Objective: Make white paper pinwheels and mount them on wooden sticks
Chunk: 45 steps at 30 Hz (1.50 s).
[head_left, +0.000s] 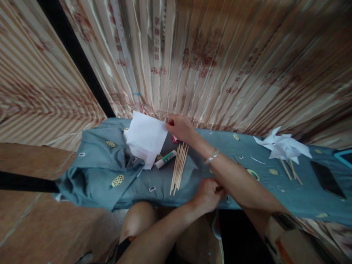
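My right hand [180, 127], with a bracelet on its wrist, reaches across and pinches the right edge of a white sheet of paper [147, 135]. The paper is tilted, and white paper also shows beneath it. Close to the near edge of the cloth, my left hand [207, 196] is curled closed; whatever its fingers hold, if anything, is hidden. Between the hands and the paper lie several thin wooden sticks [179, 168] in a loose bundle. A white and green glue stick [165, 159] lies beside them. Partly behind my right hand is a small red object [175, 139].
A blue-grey patterned cloth [90, 161] covers the narrow table. Towards the right lie white paper pinwheels [283, 145] on wooden sticks, a dark phone [327, 179] and a blue-edged object [343, 157]. A pleated curtain [170, 73] hangs along the back. Dark poles [79, 62] stand at the left.
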Available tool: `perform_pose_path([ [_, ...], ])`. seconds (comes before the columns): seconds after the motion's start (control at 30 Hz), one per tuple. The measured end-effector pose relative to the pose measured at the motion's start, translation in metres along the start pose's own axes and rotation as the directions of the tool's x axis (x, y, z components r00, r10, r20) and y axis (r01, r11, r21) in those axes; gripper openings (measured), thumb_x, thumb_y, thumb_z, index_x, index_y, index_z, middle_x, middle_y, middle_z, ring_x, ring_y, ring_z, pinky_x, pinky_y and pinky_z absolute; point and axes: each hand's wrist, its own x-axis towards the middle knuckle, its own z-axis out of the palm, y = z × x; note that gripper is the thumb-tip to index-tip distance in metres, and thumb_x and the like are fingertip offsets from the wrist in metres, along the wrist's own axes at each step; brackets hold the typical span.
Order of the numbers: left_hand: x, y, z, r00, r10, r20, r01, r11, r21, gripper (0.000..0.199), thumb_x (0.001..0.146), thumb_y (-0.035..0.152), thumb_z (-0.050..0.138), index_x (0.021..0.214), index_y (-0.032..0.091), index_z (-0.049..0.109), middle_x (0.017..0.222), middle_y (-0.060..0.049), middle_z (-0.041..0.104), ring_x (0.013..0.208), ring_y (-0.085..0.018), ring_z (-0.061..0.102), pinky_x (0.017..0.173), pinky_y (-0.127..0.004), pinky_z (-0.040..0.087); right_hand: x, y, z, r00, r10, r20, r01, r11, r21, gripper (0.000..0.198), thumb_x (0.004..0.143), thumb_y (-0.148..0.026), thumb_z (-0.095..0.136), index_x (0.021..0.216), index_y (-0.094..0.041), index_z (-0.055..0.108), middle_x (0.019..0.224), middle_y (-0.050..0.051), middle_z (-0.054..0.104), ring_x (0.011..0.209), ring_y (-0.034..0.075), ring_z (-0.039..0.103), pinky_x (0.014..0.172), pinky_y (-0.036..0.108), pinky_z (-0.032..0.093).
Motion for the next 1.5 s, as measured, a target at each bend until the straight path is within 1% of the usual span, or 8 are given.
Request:
perform_pose_path([
  [0.17, 0.0, 0.007, -0.011, 0.995, 0.1, -0.01, -0.082, 0.866, 0.494, 0.015, 0.084, 0.022, 0.065, 0.086, 0.018, 0.079, 0.082, -0.005, 0.075, 0.076, -0.019, 0.066, 0.074, -0.03, 0.051, -0.069, 0.048, -0.074, 0.912, 0.045, -0.407, 0.044, 0.977, 0.207, 0.012, 0.087, -0.022, 0.06, 0.083, -0.015, 0.069, 0.077, 0.002, 0.072, 0.067, 0.015, 0.066, 0.065, 0.027, 0.05],
  [0.27, -0.001, 0.011, -0.015, 0.976, 0.215, 0.03, -0.182, 0.732, 0.656, 0.015, 0.088, 0.019, 0.062, 0.09, 0.019, 0.077, 0.087, -0.004, 0.075, 0.079, -0.017, 0.068, 0.076, -0.027, 0.053, -0.133, 0.07, -0.097, 0.813, -0.097, -0.574, 0.14, 0.99, 0.032, 0.007, 0.089, -0.02, 0.061, 0.087, -0.018, 0.068, 0.092, 0.006, 0.075, 0.081, 0.019, 0.071, 0.078, 0.032, 0.055],
  [0.53, -0.02, 0.015, -0.014, 0.782, 0.458, 0.423, -0.536, 0.146, 0.832, 0.018, 0.096, 0.02, 0.052, 0.104, 0.016, 0.068, 0.094, -0.008, 0.071, 0.086, -0.02, 0.065, 0.079, -0.033, 0.054, -0.257, 0.119, -0.046, 0.903, -0.279, -0.326, 0.219, 0.953, -0.21, 0.014, 0.092, -0.008, 0.056, 0.102, -0.011, 0.065, 0.1, 0.014, 0.075, 0.092, 0.023, 0.072, 0.083, 0.036, 0.062],
  [0.73, -0.023, 0.021, -0.021, 0.745, 0.466, 0.477, -0.452, -0.173, 0.875, 0.043, 0.092, 0.022, 0.06, 0.134, 0.016, 0.052, 0.128, -0.015, 0.064, 0.122, -0.029, 0.055, 0.102, -0.045, 0.043, -0.305, 0.146, -0.015, 0.934, -0.309, -0.179, 0.278, 0.944, -0.179, 0.021, 0.094, -0.009, 0.052, 0.108, -0.01, 0.067, 0.107, 0.016, 0.075, 0.1, 0.023, 0.072, 0.087, 0.035, 0.063],
  [0.93, -0.011, 0.009, -0.032, 0.794, 0.332, 0.51, -0.475, -0.185, 0.86, 0.035, 0.092, 0.02, 0.059, 0.126, 0.016, 0.058, 0.127, -0.013, 0.067, 0.122, -0.03, 0.057, 0.105, -0.051, 0.039, -0.321, 0.147, -0.014, 0.954, -0.236, -0.185, 0.229, 0.972, -0.058, 0.019, 0.094, -0.01, 0.052, 0.105, -0.013, 0.067, 0.107, 0.015, 0.074, 0.101, 0.022, 0.071, 0.087, 0.037, 0.063],
  [1.17, 0.002, 0.004, -0.046, 0.754, 0.365, 0.545, -0.503, -0.213, 0.838, 0.025, 0.091, 0.007, 0.05, 0.108, 0.015, 0.066, 0.108, -0.011, 0.074, 0.103, -0.025, 0.067, 0.099, -0.051, 0.043, -0.323, 0.157, -0.02, 0.972, -0.146, -0.184, 0.122, 0.983, -0.137, 0.019, 0.093, -0.014, 0.055, 0.108, -0.01, 0.065, 0.113, 0.019, 0.072, 0.105, 0.028, 0.068, 0.089, 0.044, 0.06],
  [1.33, -0.004, 0.009, -0.023, 0.731, 0.351, 0.585, -0.532, -0.245, 0.811, 0.022, 0.091, 0.008, 0.053, 0.108, 0.012, 0.066, 0.084, -0.007, 0.072, 0.077, -0.022, 0.066, 0.082, -0.04, 0.051, -0.316, 0.131, -0.017, 0.972, -0.152, -0.179, 0.121, 0.978, -0.171, 0.039, 0.092, -0.025, 0.061, 0.126, -0.005, 0.058, 0.13, 0.023, 0.064, 0.12, 0.034, 0.06, 0.094, 0.049, 0.055],
  [1.5, -0.014, 0.004, 0.002, 0.799, 0.386, 0.461, -0.545, 0.14, 0.827, 0.02, 0.095, 0.016, 0.052, 0.112, 0.015, 0.063, 0.083, -0.005, 0.071, 0.074, -0.017, 0.066, 0.074, -0.031, 0.055, -0.31, 0.117, -0.013, 0.961, -0.048, -0.273, 0.067, 0.996, 0.062, 0.019, 0.095, -0.017, 0.054, 0.111, -0.014, 0.065, 0.108, 0.013, 0.074, 0.102, 0.024, 0.067, 0.09, 0.038, 0.055],
])
